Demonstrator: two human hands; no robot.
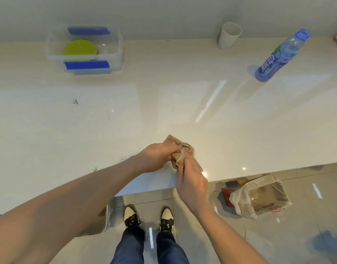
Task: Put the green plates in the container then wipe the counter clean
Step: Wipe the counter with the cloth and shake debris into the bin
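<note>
Green plates (pixel 80 48) lie inside a clear plastic container (pixel 118 54) with blue clips at the back left of the white counter (pixel 182 103). Near the counter's front edge, my left hand (pixel 158 158) and my right hand (pixel 191 184) both grip a crumpled brown cloth (pixel 182 151) that rests on the counter. Dark crumbs (pixel 75 101) sit on the counter at the left, and more specks (pixel 95 169) lie by the front edge beside my left forearm.
A white cup (pixel 229 36) stands by the back wall. A blue drink bottle (pixel 280 56) stands at the right. On the floor below the counter edge lies a plastic bag (pixel 259 197) with brown contents. My shoes (pixel 148 216) are on the tiles.
</note>
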